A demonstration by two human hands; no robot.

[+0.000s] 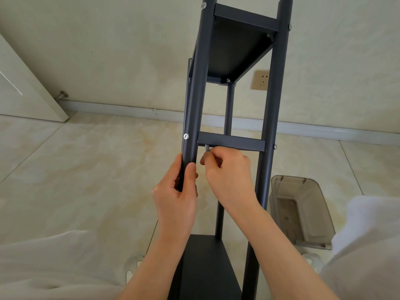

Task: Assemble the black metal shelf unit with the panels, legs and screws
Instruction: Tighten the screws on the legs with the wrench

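While my left hand (175,191) grips the near leg (193,105), my right hand (227,172) pinches a small key (207,147). I see it pointing up under the middle panel (230,141), just right of that leg.

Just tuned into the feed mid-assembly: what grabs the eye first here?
The tall black shelf frame fills the centre, rising from the floor towards the camera. Low in the middle, the left hand grips the front left leg, while the right hand pinches a small metal tool up under the middle crossbar. A clear plastic box sits on the tile floor to the right.
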